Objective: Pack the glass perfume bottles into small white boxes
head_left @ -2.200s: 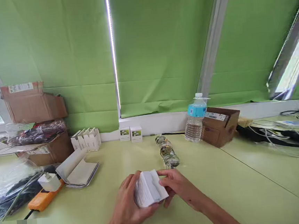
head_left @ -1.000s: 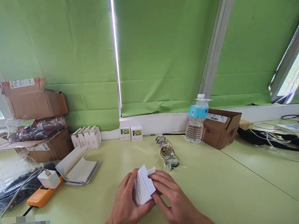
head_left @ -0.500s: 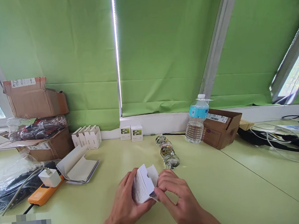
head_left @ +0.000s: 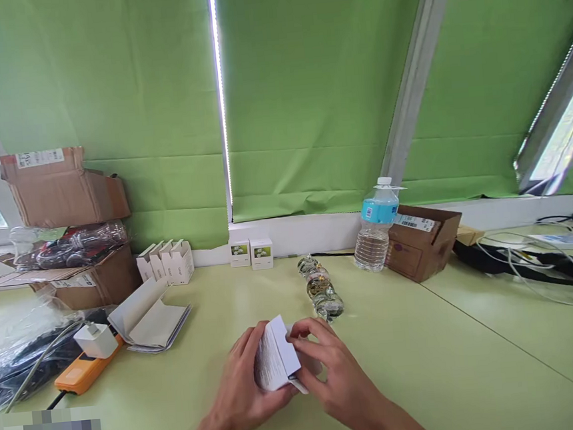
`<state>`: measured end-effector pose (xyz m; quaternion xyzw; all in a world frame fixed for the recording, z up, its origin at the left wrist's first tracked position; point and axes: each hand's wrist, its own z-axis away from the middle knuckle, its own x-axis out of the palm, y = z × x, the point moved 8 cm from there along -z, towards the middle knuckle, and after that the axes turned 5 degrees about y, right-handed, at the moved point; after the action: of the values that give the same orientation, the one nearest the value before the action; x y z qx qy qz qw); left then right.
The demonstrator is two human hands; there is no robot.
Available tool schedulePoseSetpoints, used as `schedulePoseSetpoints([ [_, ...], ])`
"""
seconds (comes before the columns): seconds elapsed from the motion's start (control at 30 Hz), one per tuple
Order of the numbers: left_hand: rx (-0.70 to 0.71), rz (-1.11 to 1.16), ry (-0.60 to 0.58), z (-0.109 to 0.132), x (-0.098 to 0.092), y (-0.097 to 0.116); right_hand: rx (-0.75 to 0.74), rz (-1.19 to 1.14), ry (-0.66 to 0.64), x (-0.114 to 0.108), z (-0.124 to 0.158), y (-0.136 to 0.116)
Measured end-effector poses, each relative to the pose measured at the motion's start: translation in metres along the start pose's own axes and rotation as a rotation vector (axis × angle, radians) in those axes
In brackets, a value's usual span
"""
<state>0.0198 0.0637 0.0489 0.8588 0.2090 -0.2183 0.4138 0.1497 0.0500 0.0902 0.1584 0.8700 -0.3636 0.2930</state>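
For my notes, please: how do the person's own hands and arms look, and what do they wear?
The left hand and the right hand are bare: no gloves, rings, watch or cables show. The forearms are bare too, no sleeves in view.

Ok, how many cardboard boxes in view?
3: the upper box and lower box stacked at left, the right box beside the water bottle. Others may be hidden.

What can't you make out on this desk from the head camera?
Head view:
- Folded white paper: partly hidden by the left hand and right hand.
- Small white boxes: print too small to read.
- Cardboard box: inside hidden by its walls.
- Bottom-left corner: pixelated blur hides it.
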Motion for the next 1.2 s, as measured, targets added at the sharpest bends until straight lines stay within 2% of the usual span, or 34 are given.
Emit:
schedulePoseSetpoints([
  [0.13,0.029,0.018,-0.012,0.000,0.001,0.001,0.056,0.053,-0.020,0.002,0.001,0.007],
  [0.3,0.098,0.007,-0.065,0.001,0.005,0.002,0.155,-0.030,0.040,-0.001,0.001,0.028],
  [0.43,0.164,-0.009,-0.066,0.002,0.003,0.007,0.167,-0.119,0.043,0.001,0.002,0.029],
  [0.6,0.224,-0.037,-0.109,0.002,0.006,0.016,0.282,-0.194,0.005,0.005,0.004,0.035],
  [0.67,0.204,-0.056,-0.089,0.001,0.005,0.015,0.199,-0.085,0.023,0.002,0.002,0.029],
  [0.77,0.131,-0.046,-0.055,-0.001,0.003,0.011,-0.012,0.129,0.060,-0.002,0.002,0.012],
  [0.9,0.056,0.016,-0.072,-0.003,0.002,0.009,-0.228,0.298,0.105,-0.004,0.005,-0.009],
  [1.03,0.059,0.033,-0.085,-0.004,0.002,0.011,-0.254,0.370,0.161,-0.007,0.008,-0.016],
  [1.2,0.075,0.016,-0.077,-0.003,0.003,0.009,-0.176,0.181,0.015,0.002,0.004,-0.007],
])
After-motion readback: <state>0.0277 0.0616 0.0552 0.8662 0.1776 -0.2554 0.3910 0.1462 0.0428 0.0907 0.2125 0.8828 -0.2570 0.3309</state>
